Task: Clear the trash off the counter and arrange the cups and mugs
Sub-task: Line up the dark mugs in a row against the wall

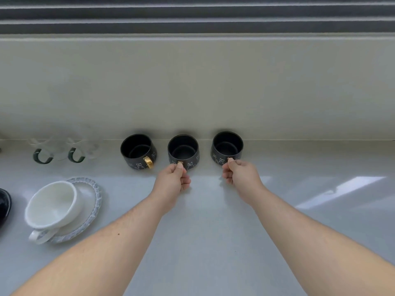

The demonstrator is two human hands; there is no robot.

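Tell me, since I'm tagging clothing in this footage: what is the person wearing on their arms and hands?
Nothing shows: the left hand and right hand are bare, with no gloves, rings, watch or bracelets. Both forearms are uncovered as far as the picture's edge; no sleeve is in view.

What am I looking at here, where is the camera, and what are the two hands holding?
There is no machine: one wide-angle camera on a person's head looks down at their bare arms over a pale counter. Three black mugs stand along the back wall. The left hand pinches the gold handle of the middle black mug; the right hand pinches the handle of the right black mug. The left black mug is untouched. Further left are two clear glass cups with green handles, and a white cup on a glass saucer.
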